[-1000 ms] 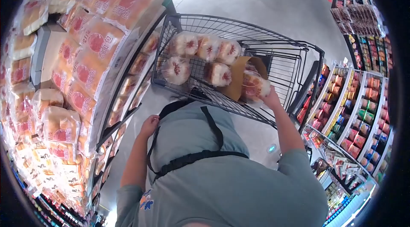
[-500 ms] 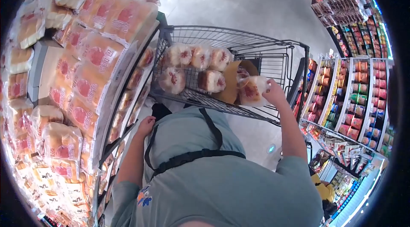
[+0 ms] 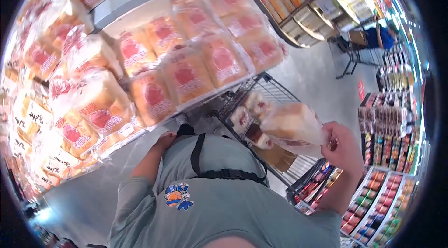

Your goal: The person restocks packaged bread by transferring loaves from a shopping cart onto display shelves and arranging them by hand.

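Note:
My right hand (image 3: 343,148) grips the gathered end of a clear bag with a bread loaf (image 3: 294,124) in it. The loaf hangs tilted above the shopping cart (image 3: 280,90), bag end toward my hand. Beneath and beside it, several bagged loaves (image 3: 241,120) lie in the cart, partly covered by the held one. A tan cardboard piece (image 3: 276,157) is also in the cart. My left hand (image 3: 166,140) hangs low beside my hip, near the bread shelf's edge. Its fingers are blurred, and no object shows in it.
A large display of bagged bread loaves (image 3: 184,75) with red print fills the left and front. Behind the cart stands another shelf (image 3: 298,10) with boxed goods. A person in blue (image 3: 380,38) is at a far cart. Snack shelves (image 3: 378,201) line the right side.
My view has swung left toward the bread display. My right hand has raised the bagged loaf up out of the cart and closer to me. My left hand stays low at my side.

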`<state>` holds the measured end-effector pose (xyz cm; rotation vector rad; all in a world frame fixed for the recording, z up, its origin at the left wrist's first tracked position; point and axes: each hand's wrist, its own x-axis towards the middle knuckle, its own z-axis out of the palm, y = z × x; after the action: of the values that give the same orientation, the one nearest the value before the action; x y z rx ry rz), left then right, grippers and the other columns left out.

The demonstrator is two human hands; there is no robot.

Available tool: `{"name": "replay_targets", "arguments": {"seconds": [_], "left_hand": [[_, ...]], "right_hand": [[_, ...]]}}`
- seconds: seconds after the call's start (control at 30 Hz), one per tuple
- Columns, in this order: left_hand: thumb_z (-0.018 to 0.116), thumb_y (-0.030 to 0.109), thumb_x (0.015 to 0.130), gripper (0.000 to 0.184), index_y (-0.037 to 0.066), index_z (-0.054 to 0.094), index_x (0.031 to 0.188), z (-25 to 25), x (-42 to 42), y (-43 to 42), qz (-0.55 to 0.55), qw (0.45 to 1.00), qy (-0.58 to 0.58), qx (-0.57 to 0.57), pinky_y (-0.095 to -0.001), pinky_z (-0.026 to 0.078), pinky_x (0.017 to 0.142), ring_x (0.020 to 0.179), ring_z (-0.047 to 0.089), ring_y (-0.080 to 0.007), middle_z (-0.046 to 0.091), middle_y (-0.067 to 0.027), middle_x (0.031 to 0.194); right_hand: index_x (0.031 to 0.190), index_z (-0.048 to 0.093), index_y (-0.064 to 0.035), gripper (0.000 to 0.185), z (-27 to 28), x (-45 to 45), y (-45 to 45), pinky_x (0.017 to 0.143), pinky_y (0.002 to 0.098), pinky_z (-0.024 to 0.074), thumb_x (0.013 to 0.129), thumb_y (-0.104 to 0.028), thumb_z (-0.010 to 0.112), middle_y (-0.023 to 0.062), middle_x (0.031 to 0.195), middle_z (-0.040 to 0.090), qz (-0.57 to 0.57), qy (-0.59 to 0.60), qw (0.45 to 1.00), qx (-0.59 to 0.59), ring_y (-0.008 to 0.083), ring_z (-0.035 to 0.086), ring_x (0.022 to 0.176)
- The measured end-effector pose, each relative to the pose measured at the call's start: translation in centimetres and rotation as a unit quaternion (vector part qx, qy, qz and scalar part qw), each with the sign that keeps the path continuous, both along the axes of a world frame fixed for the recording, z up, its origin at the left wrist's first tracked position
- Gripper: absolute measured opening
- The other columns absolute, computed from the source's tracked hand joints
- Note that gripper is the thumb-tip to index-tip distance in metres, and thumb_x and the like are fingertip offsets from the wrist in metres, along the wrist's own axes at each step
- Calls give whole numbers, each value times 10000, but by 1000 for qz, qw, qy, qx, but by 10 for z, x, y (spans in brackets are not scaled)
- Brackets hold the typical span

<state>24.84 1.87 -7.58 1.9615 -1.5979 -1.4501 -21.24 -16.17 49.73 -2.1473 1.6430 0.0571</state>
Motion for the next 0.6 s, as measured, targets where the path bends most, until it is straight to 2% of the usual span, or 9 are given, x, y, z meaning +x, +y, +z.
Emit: {"name": "replay_targets", "arguments": {"seconds": [0.1, 0.17, 0.23, 0.3, 0.4, 0.43, 0.5, 0.57, 0.6], "left_hand": [[565, 324, 887, 353, 73, 643, 1123, 23, 28, 16, 111, 993, 2, 36, -399, 458, 946, 1041, 606, -332, 657, -156, 1064], [562, 320, 876, 357, 78, 645, 1124, -35, 56, 51, 97, 995, -29, -8, -394, 451, 955, 1034, 609, -331, 661, -149, 1059], [558, 316, 864, 360, 84, 646, 1126, -59, 70, 75, 79, 993, -67, -50, -389, 444, 964, 1027, 611, -330, 665, -141, 1053], [592, 262, 834, 318, 98, 653, 1099, -60, 82, 94, 96, 991, -90, -10, -373, 453, 955, 1005, 623, -324, 673, -158, 991], [540, 232, 830, 255, 83, 663, 997, -100, 97, 145, -79, 981, -179, -11, -404, 498, 903, 1040, 629, -284, 678, -140, 1015], [520, 237, 864, 253, 89, 662, 1013, -99, 98, 169, 176, 983, 49, -16, -410, 493, 913, 1069, 613, -298, 668, -151, 1056], [475, 239, 903, 277, 117, 658, 1072, -48, 95, 172, 299, 939, 49, 165, -421, 480, 940, 1110, 587, -316, 650, -157, 1117], [425, 253, 940, 309, 150, 656, 1116, -77, 98, 196, 169, 978, -63, 109, -430, 460, 971, 1140, 567, -322, 621, -156, 1191], [417, 266, 943, 329, 170, 631, 1175, -46, 95, 192, 188, 969, -82, 139, -438, 445, 988, 1160, 549, -345, 585, -166, 1252]], "right_hand": [[959, 595, -57, 331, 18, 77, -44, 630, 370, 462, 632, -50, 642, 104, 723, 559, 110, -63, 991, -36, 272, 559, 664], [960, 600, -60, 332, 20, 131, -77, 595, 334, 456, 630, -41, 639, 83, 733, 558, 207, -80, 972, -69, 232, 560, 652], [964, 602, -54, 322, 26, 187, -111, 542, 301, 434, 645, -30, 631, 72, 744, 546, 376, -126, 918, -27, 200, 545, 637], [985, 591, -49, 319, 28, 241, -143, 553, 291, 422, 668, -33, 626, 48, 753, 532, 384, -101, 915, 75, 157, 512, 621], [990, 562, -47, 277, -2, 331, -203, 608, 285, 412, 720, -27, 620, 23, 750, 513, 444, -183, 868, 128, 113, 486, 675], [994, 553, -46, 268, -19, 363, -223, 628, 286, 416, 735, -25, 619, 19, 754, 513, 457, -197, 859, 121, 105, 485, 698], [985, 545, -48, 240, -54, 428, -253, 632, 293, 422, 757, -32, 618, 30, 760, 520, 484, -199, 849, 68, 122, 487, 712], [958, 529, -42, 218, -86, 484, -267, 650, 333, 442, 761, -49, 624, 65, 782, 559, 516, -213, 830, -9, 190, 525, 708], [958, 529, -42, 218, -85, 503, -262, 650, 333, 442, 761, -49, 624, 65, 782, 559, 520, -214, 827, -13, 190, 525, 708]]}}
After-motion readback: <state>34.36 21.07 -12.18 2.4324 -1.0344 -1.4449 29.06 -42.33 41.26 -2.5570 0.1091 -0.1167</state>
